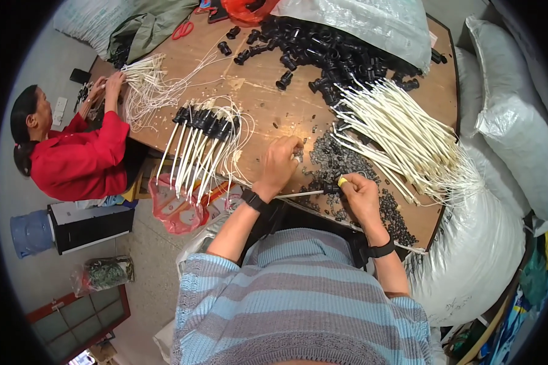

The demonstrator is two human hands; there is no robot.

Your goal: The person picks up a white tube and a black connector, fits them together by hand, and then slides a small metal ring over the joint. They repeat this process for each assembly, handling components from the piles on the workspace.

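Observation:
My right hand (361, 196) is closed at the end of a black plastic socket, which looks like a lamp holder (331, 189). A white tube (302, 194) runs from the socket toward the left, along the table's near edge. Yellow wrapping (342, 181) covers a fingertip of this hand. My left hand (279, 161) is raised over the table to the left, its fingers pinched together; what they hold is too small to name. Between and beyond my hands spreads a heap of small grey and black plastic pieces (341, 155).
White tubes with wires (402, 134) lie bundled at the right. Black sockets (329, 52) are heaped at the back, and finished-looking socket-and-tube pieces (204, 128) lie left. A co-worker in red (79, 152) handles wires at far left. Full white sacks (469, 261) stand right.

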